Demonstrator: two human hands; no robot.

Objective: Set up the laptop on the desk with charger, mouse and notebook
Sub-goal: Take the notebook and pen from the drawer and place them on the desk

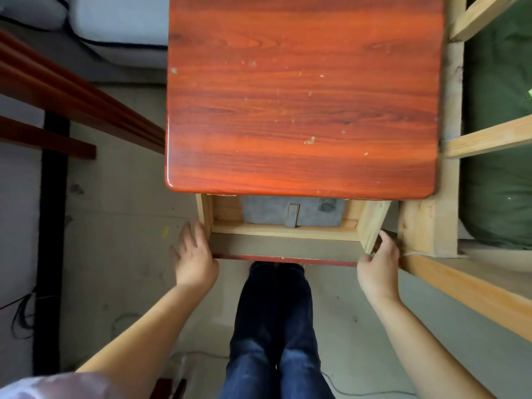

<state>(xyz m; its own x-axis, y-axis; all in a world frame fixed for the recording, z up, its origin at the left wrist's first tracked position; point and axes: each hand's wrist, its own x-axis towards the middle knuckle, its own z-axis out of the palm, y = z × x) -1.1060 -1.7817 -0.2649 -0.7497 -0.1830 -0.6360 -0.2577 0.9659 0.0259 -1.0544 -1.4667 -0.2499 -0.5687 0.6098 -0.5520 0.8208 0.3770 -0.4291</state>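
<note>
The red wood-grain desk [302,96] fills the upper middle, its top bare. Under its front edge a pale wooden drawer [285,246] stands pulled out toward me. Inside lies a grey felt laptop sleeve [313,213] with a metal clasp, its far part hidden under the desktop. My left hand [194,254] holds the drawer's left front corner, fingers along the side and thumb at the front panel. My right hand [378,259] grips the right front corner the same way. No charger, mouse or notebook is in view.
A pale wooden frame [426,226] with a green bundle [501,139] stands close on the right. Red wooden rails [72,90] run along the left. My legs in jeans [273,326] are below the drawer. Cables lie on the concrete floor.
</note>
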